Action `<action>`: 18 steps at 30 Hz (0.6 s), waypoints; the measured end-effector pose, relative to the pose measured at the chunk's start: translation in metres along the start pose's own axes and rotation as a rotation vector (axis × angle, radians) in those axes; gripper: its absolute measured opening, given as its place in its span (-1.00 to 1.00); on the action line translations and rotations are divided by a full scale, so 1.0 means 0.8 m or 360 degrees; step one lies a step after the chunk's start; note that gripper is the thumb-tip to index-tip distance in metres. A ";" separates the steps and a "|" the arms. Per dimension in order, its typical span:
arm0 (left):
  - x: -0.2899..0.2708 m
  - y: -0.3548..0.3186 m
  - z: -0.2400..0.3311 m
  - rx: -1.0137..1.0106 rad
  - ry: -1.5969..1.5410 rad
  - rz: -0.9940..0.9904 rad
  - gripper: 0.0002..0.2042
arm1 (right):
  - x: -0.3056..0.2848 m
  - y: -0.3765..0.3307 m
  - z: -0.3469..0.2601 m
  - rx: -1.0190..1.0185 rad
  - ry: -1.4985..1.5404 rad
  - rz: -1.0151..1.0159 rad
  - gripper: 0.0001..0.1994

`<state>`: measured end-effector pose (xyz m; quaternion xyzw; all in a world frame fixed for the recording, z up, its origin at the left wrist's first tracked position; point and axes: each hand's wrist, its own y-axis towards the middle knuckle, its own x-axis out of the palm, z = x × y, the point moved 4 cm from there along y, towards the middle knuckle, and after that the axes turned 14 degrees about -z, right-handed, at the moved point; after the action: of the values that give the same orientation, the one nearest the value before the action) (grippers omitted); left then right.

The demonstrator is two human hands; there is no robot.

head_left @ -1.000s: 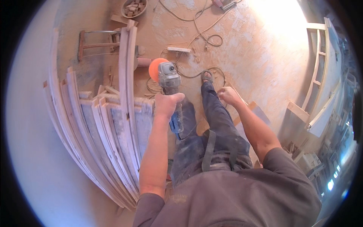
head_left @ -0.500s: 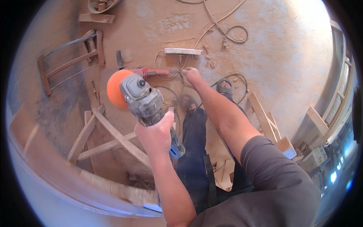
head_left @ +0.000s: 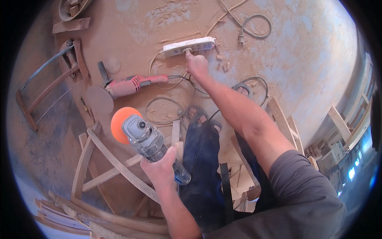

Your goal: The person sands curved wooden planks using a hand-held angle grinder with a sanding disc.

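Bright daylight | glare at right edge | soft shadows | heavy fisheye bending | sharp centre

We see no packages, signs or screens around our hands. The only label-like mark is a small round badge (head_left: 140, 124) on the grey head of the grinder (head_left: 149, 141) that our left hand (head_left: 161, 169) grips, just above the knuckles.

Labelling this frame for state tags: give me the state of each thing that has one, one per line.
Left hand: closed around grey angle grinder, held off the floor.
Right hand: fingers at a plug on the white power strip.
Red sander: lying on the floor, unheld.
Curved wooden frame: lying flat on the sawdust-covered floor.
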<state>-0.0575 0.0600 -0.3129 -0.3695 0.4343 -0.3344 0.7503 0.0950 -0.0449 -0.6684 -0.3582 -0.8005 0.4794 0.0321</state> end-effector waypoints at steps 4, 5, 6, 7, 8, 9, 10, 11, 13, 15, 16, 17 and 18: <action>0.003 0.014 -0.010 0.0157 0.0027 0.0043 -0.73 | -0.050 0.008 -0.046 0.0413 0.0106 0.0091 -0.56; 0.006 0.017 -0.009 0.0174 0.0005 0.0038 -0.73 | -0.050 0.018 -0.052 0.0309 -0.0042 0.0015 -0.57; 0.011 0.020 -0.006 0.0190 -0.0013 0.0027 -0.74 | -0.049 0.034 -0.052 0.0212 -0.0188 -0.0057 -0.57; 0.015 0.021 -0.004 0.0203 -0.0033 0.0021 -0.75 | -0.044 0.049 -0.051 0.0111 -0.0337 -0.0133 -0.57; 0.018 0.020 0.001 0.0133 -0.0044 -0.0017 -0.74 | -0.039 0.058 -0.044 0.0095 -0.0310 -0.0168 -0.57; 0.024 0.020 0.011 0.0069 -0.0063 -0.0048 -0.73 | -0.040 0.063 -0.047 0.0068 -0.0287 -0.0203 -0.57; 0.029 0.019 0.017 0.0003 -0.0082 -0.0080 -0.72 | -0.041 0.067 -0.050 0.0041 -0.0265 -0.0240 -0.57; 0.035 0.019 0.017 -0.0025 -0.0273 -0.0125 -0.73 | -0.041 0.073 -0.047 0.0236 -0.0052 -0.0311 -0.57; 0.040 0.019 0.012 -0.0076 -0.0649 -0.0196 -0.75 | -0.053 0.048 -0.083 0.0614 0.0384 -0.0473 -0.54; 0.045 0.023 0.022 -0.0023 -0.0511 -0.0207 -0.77 | -0.052 0.056 -0.083 0.0656 0.0370 -0.0473 -0.56; 0.049 0.025 0.029 0.0006 -0.0447 -0.0212 -0.78 | -0.054 0.060 -0.083 0.0673 0.0359 -0.0470 -0.57; 0.053 0.025 0.035 0.0036 -0.0419 -0.0215 -0.78 | -0.055 0.058 -0.079 0.0689 0.0594 -0.0367 -0.61; 0.055 0.026 0.037 0.0064 -0.0387 -0.0210 -0.79 | -0.050 0.045 -0.080 0.0703 0.0833 -0.0273 -0.62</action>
<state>-0.0096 0.0426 -0.3381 -0.4200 0.3082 -0.3443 0.7810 0.1698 -0.0114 -0.6510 -0.3846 -0.6694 0.5285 0.3530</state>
